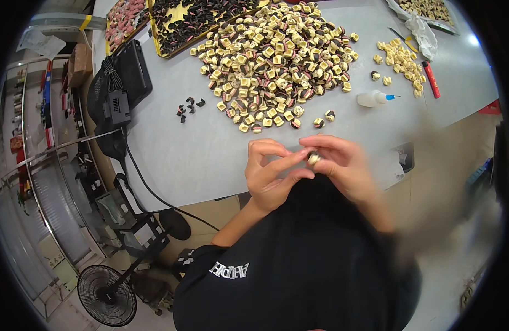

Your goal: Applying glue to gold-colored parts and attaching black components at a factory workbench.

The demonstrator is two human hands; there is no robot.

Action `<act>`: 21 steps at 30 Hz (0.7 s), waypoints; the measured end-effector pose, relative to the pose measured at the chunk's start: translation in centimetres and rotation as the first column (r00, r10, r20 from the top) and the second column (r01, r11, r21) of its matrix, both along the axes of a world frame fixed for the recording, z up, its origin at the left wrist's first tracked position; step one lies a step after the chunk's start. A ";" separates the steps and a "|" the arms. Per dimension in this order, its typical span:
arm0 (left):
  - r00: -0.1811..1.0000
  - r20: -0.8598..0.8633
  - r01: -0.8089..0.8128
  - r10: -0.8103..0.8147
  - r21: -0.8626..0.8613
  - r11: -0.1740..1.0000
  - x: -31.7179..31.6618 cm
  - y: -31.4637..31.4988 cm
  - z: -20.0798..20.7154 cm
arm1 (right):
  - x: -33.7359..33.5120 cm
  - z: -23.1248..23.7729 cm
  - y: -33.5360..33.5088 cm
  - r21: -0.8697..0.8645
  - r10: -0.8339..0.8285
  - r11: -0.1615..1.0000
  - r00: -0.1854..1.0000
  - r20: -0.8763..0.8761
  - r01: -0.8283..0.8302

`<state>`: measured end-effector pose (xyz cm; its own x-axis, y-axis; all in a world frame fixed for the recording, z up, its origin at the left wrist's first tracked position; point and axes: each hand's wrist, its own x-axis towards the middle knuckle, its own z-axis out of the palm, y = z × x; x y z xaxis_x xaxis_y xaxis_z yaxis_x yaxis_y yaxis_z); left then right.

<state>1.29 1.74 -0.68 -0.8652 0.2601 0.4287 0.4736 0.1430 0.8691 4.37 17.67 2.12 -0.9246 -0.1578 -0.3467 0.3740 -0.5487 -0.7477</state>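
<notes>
My right hand (345, 165) pinches a small dark-and-cream block (314, 159) between thumb and fingertips, just beyond the table's near edge. From the left, my left hand (273, 174) reaches to the same block. Its index fingertip touches the block's upper side, while the thumb is held apart below. The other left fingers are bent but spread. Beyond my hands lies a big heap of similar small blocks (276, 60), cream, black and pink. Two loose blocks (324, 119) are nearest to my fingers.
Black curved pieces (191, 105) lie left of the heap, before a black device (133, 74) with a cable. A tray of black pieces (155, 39) stands behind. To the right are a blue-tipped squeeze bottle (373, 99), cream pieces (400, 59) and a red tube (431, 80).
</notes>
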 end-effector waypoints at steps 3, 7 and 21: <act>1.000 0.024 -0.023 0.021 0.087 0.996 -0.4 -0.1 0.0 | -0.2 -0.8 0.1 -0.057 -0.111 0.993 0.986 -0.126 0.105; 0.997 0.072 -0.040 0.028 0.163 0.986 -0.3 -0.1 -0.2 | -0.3 -0.7 -0.2 -0.222 -0.141 0.967 0.989 -0.053 0.126; 0.989 0.145 -0.058 0.018 0.275 0.960 -0.2 -0.3 -0.4 | -0.6 -1.1 -0.8 -0.297 -0.189 0.941 0.980 -0.059 0.164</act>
